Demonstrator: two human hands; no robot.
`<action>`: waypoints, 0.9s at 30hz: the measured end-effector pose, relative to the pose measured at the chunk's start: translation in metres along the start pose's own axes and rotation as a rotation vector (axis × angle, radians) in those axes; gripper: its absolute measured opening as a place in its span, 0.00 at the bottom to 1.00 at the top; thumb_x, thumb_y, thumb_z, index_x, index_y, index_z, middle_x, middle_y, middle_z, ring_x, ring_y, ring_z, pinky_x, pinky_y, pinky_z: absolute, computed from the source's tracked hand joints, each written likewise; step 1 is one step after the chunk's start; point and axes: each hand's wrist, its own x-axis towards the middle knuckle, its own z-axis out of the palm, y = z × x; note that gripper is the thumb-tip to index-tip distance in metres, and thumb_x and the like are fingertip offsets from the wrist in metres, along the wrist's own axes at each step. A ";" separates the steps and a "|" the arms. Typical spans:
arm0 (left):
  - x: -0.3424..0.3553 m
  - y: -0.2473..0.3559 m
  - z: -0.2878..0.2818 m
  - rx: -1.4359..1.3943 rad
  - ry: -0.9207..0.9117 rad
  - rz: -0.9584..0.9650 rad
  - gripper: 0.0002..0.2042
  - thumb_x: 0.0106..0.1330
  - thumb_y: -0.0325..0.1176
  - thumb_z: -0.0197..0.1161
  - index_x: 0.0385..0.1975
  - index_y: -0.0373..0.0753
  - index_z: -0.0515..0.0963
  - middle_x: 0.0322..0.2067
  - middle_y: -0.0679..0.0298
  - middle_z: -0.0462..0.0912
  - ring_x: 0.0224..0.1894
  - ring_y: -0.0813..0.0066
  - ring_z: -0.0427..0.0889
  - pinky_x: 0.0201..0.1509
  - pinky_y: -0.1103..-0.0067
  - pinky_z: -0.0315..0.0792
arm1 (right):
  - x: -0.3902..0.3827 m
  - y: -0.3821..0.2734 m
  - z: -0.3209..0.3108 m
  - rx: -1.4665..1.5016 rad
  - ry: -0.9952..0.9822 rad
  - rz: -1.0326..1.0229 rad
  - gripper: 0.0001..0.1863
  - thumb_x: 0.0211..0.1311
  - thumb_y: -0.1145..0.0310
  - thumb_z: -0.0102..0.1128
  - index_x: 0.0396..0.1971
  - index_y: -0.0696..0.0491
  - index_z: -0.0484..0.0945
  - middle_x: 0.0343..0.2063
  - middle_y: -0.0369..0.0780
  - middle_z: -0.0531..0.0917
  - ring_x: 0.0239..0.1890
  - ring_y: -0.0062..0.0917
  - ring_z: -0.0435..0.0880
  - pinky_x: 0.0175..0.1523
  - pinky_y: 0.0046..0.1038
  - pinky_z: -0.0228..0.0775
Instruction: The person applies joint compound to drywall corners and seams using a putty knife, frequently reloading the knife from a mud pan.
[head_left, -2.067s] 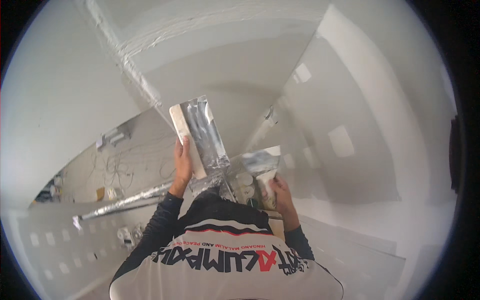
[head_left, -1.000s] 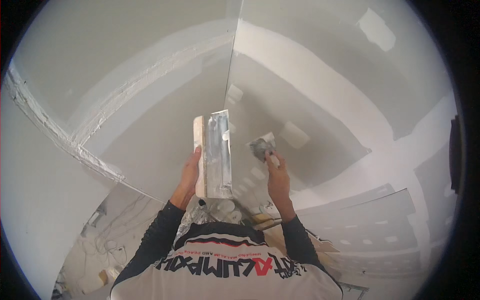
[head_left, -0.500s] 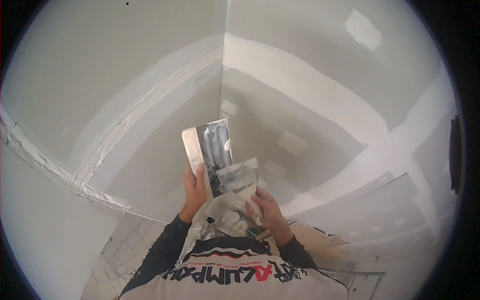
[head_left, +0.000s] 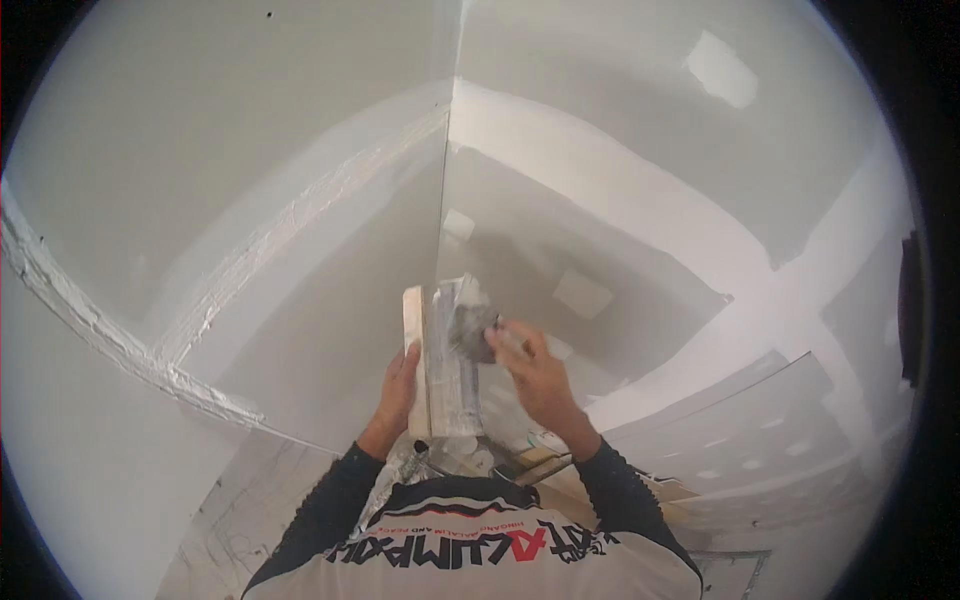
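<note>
My left hand (head_left: 396, 398) is closed around the pale wooden back of a wide filling knife (head_left: 457, 400), held upright in front of me. White compound smears its grey blade. In my right hand (head_left: 543, 385) is a smaller putty knife (head_left: 471, 332), gripped from the right, its blade lying against the upper part of the wide blade. A dab of white compound (head_left: 472, 291) shows at the upper end of the two blades. The putty knife's handle is mostly hidden by my fingers, and its blade is somewhat blurred.
Two grey board walls meet at a corner (head_left: 443, 200) ahead. Rough white compound ridges (head_left: 270, 235) run along the left wall; a smooth white band (head_left: 600, 165) crosses the right one. Below my hands are cluttered containers (head_left: 478, 460), partly hidden. A bare floor area (head_left: 235, 490) lies lower left.
The wide knife has turned more upright and come lower and to the right. My right hand has risen, bringing the putty knife from the wide blade's lower part to its upper part.
</note>
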 end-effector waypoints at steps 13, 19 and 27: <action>0.022 0.065 -0.022 0.464 0.051 0.475 0.30 0.77 0.51 0.53 0.61 0.26 0.71 0.55 0.53 0.80 0.56 0.66 0.77 0.63 0.73 0.67 | -0.079 0.063 -0.043 0.815 0.004 0.890 0.11 0.71 0.75 0.55 0.49 0.64 0.73 0.31 0.39 0.79 0.31 0.21 0.82 0.35 0.26 0.75; 0.077 0.135 -0.030 0.952 -0.585 0.063 0.33 0.74 0.55 0.55 0.65 0.31 0.70 0.56 0.51 0.80 0.59 0.63 0.76 0.65 0.74 0.65 | -0.051 0.058 -0.107 0.536 -0.631 0.733 0.09 0.69 0.70 0.60 0.42 0.59 0.76 0.24 0.36 0.82 0.26 0.17 0.80 0.34 0.24 0.71; 0.130 0.137 0.009 1.285 -0.704 -0.081 0.38 0.69 0.60 0.59 0.64 0.29 0.71 0.61 0.45 0.76 0.62 0.57 0.74 0.66 0.75 0.66 | 0.007 0.096 -0.092 0.451 -0.998 0.650 0.14 0.70 0.65 0.59 0.30 0.62 0.78 0.15 0.38 0.77 0.15 0.18 0.73 0.23 0.28 0.63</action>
